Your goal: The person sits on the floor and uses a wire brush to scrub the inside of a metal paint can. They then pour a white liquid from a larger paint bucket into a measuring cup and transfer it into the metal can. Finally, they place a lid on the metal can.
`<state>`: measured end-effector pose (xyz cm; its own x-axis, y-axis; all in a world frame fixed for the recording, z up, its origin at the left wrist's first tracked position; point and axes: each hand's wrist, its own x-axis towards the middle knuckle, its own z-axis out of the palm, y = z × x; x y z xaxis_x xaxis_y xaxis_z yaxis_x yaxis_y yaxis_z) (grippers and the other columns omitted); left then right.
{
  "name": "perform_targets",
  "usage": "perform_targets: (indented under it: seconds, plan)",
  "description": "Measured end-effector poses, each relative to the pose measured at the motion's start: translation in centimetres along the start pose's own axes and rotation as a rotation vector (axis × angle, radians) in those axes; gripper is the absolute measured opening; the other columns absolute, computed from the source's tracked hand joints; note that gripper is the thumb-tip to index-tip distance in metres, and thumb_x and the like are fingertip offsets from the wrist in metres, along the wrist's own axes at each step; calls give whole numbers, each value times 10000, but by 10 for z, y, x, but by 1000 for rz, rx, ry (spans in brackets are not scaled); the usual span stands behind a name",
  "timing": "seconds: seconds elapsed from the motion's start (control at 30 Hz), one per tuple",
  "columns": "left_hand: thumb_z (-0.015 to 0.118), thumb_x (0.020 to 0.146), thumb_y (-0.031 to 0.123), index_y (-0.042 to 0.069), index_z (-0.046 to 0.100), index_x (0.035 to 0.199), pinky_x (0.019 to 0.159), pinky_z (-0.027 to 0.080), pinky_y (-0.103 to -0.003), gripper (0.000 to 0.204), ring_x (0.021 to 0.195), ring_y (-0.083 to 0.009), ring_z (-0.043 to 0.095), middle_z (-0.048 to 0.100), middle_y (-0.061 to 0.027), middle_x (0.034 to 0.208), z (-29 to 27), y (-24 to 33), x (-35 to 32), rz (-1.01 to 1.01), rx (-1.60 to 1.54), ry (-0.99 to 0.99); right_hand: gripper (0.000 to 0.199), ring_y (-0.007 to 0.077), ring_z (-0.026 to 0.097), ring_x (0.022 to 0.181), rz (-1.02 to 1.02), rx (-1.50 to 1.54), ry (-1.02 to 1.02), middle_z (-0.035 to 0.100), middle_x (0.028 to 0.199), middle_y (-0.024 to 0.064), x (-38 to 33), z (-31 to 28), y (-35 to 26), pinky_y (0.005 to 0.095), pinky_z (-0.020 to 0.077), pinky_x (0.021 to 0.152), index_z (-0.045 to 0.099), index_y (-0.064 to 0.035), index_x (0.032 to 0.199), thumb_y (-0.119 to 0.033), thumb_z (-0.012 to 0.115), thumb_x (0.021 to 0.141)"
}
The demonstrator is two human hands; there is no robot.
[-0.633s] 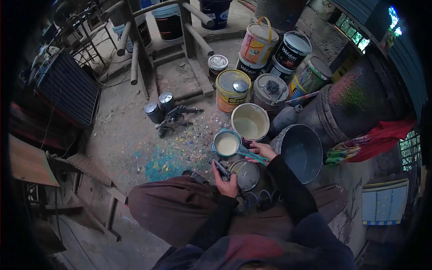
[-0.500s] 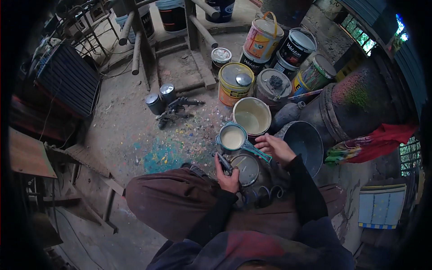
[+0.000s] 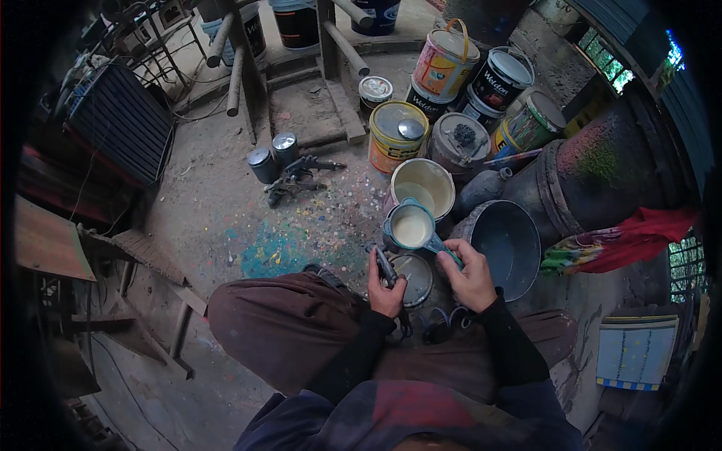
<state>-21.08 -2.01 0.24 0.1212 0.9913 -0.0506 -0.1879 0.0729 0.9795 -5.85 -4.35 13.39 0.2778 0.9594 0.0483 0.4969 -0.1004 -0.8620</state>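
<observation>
My right hand [image 3: 474, 278] is closed round the handle of a teal strainer [image 3: 433, 242]. Its round bowl looks cream inside; whether that is mesh or liquid I cannot tell. The bowl sits just in front of an open pail [image 3: 445, 173] with pale liquid in it. In my left hand [image 3: 386, 295] is a dark spray gun [image 3: 385, 264], partly covered by the fingers. Between the hands stands a round can with a grey lid [image 3: 415, 281]. A coiled hose [image 3: 445, 325] lies below it, close to my lap.
A wide dark basin [image 3: 511, 244] stands right of my right hand. Lidded paint cans [image 3: 396, 143] crowd the back. More spray guns [image 3: 289, 184] and two metal cups [image 3: 262, 167] lie on the paint-spotted floor. A red cloth [image 3: 628, 242] hangs off a dark drum [image 3: 602, 165].
My right hand has closed on the strainer's handle, having been open beside it. The strainer has shifted slightly right. My left hand keeps hold of the spray gun.
</observation>
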Motion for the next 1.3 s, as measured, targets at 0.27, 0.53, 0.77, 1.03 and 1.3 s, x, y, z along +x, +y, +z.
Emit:
perform_targets:
  seconds: [0.27, 0.53, 0.77, 1.03, 1.3]
  plan:
    - [629, 694, 45, -26, 263, 1425, 1064, 299, -333, 821, 1306, -278, 384, 386, -222, 1399, -4, -10, 0, -45, 28, -10, 154, 69, 550, 585, -129, 20, 64, 628, 722, 48, 0, -24, -38, 239, 423, 532, 575, 19, 985, -65, 624, 865]
    - [619, 711, 39, 70, 239, 1467, 844, 419, -271, 847, 951, -158, 498, 514, -84, 1089, -6, -16, 0, 58, 148, -11, 162, 82, 571, 611, -177, 4, 111, 633, 739, 49, -3, -24, -44, 241, 437, 553, 572, 22, 986, -69, 628, 865]
    - [620, 717, 41, 75, 244, 1466, 850, 429, -285, 839, 955, -169, 502, 516, -81, 1078, -4, -11, -1, 61, 138, -10, 149, 112, 602, 654, -139, -38, 144, 658, 765, 84, -6, -6, -14, 261, 462, 591, 589, 25, 958, -70, 637, 853]
    - [624, 719, 26, 73, 241, 1465, 887, 437, -305, 840, 1047, -188, 508, 504, -115, 1206, -1, -6, -1, 45, 107, -49, 178, 131, 610, 664, -98, 3, 240, 653, 758, 114, -17, 10, 10, 280, 469, 599, 595, 20, 955, -95, 664, 837]
    - [628, 726, 20, 72, 248, 1463, 895, 434, -306, 831, 1052, -195, 506, 487, -115, 1250, -1, -6, -2, 28, 89, -48, 148, 30, 480, 634, -51, 37, 197, 569, 699, -10, -19, 15, 15, 208, 385, 569, 562, 13, 976, -79, 616, 874]
